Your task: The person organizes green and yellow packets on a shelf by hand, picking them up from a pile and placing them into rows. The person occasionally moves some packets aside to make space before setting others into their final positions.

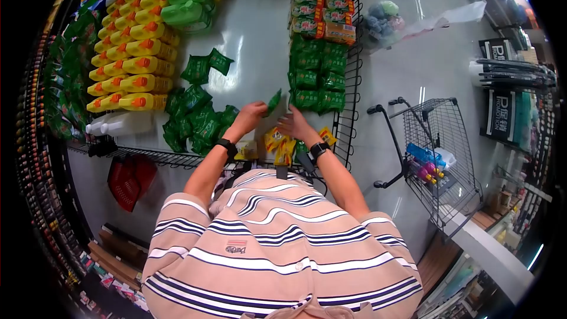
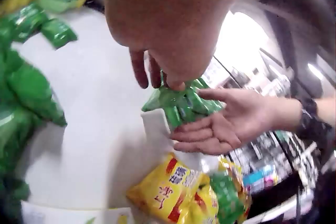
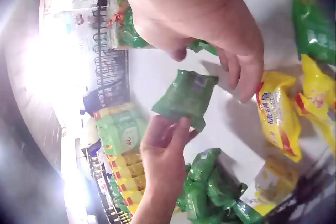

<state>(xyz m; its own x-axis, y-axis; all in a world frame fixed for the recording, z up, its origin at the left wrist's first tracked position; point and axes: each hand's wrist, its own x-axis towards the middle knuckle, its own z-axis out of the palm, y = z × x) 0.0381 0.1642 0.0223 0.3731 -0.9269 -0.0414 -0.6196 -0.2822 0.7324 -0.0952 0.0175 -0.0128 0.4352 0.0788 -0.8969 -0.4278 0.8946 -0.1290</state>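
Observation:
My left hand (image 1: 251,118) pinches a green plastic packet (image 1: 274,102) by its edge over the white display surface. In the right wrist view the fingers of the left hand (image 3: 164,155) grip the lower end of this crinkled packet (image 3: 186,97). Facing it, my right hand (image 1: 297,127) is empty, its palm turned up and fingers extended in the left wrist view. Beyond the right hand, stacked green packets (image 1: 317,77) form neat rows. Yellow packets (image 2: 170,190) lie just below the right hand in the left wrist view.
A loose heap of green packets (image 1: 198,119) lies at left, beside rows of yellow bottles (image 1: 133,68). Boxed orange-and-green packs (image 1: 308,9) stand behind the stacked rows. Black wire fencing (image 1: 352,77) edges the display. A shopping cart (image 1: 440,153) stands at right, a red basket (image 1: 131,180) at lower left.

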